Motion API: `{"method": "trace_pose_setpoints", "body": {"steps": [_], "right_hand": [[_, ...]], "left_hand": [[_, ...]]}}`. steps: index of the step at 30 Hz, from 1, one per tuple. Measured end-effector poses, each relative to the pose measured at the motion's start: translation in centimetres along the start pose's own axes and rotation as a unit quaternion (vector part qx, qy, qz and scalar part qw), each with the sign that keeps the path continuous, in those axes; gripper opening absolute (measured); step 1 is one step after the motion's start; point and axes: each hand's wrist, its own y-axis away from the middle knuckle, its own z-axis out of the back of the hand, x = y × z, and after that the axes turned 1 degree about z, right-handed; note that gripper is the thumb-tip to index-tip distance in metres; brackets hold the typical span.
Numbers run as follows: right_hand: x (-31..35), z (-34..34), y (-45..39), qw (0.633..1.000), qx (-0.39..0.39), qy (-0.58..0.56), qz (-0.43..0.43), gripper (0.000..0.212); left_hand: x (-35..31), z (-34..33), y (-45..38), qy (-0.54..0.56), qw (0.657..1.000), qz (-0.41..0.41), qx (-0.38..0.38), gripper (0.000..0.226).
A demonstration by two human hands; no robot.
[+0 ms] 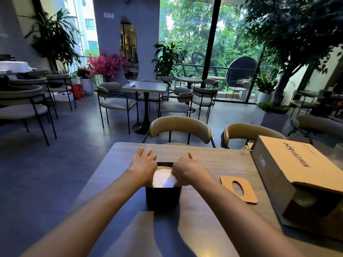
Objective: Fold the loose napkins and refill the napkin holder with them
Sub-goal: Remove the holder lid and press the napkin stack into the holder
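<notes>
Head view looks down along two bare forearms to a wooden counter [213,160] in a café room. A dark square napkin holder [163,195] stands near the middle of it, open at the top, with white napkins [161,179] lying inside and filling most of the opening. Both hands are over the box. The left hand [143,165] rests at the holder's left rim with its fingers spread loosely and stretched forward past the far edge; its grip is wide and closes on nothing that shows. The right hand [185,170] sits at the right rim, thumb raised, its fingers curled down into the box; the grip pinches a fold of white napkin at the right side of the pile, though the fingertips themselves are hidden by the back of the hand. Just to the right of the holder a flat wooden lid [245,193] with an oval slot lies on the counter, apart from the box. Further right a long cardboard box [289,167] lies with its near end open. Two tan-backed chairs [180,127] stand at the far side.
</notes>
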Motion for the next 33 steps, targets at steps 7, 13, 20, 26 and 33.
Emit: {"method": "trace_pose_setpoints", "body": {"steps": [7, 13, 20, 26, 33], "right_hand": [[0.3, -0.6, -0.8, 0.999, -0.047, 0.007, -0.014, 0.034], [-0.3, -0.7, 0.2, 0.998, -0.066, -0.021, 0.0, 0.054], [-0.3, 1.2, 1.7, 0.99, -0.129, -0.052, 0.008, 0.046], [1.5, -0.4, 0.4, 0.995, -0.051, -0.083, 0.017, 0.038], [2.3, -0.2, -0.1, 0.996, -0.025, -0.081, -0.004, 0.043]], "left_hand": [[0.2, -0.2, -1.1, 0.013, 0.997, 0.047, 0.06, 0.055], [0.5, 0.1, -0.3, 0.054, 0.997, 0.028, 0.048, 0.07], [0.0, 1.6, 0.4, 0.144, 0.984, -0.056, -0.087, 0.032], [-0.7, 0.3, 0.2, 0.067, 0.995, -0.059, -0.049, 0.03], [-1.2, 0.5, -0.3, -0.005, 1.0, -0.029, -0.01, 0.034]]}}
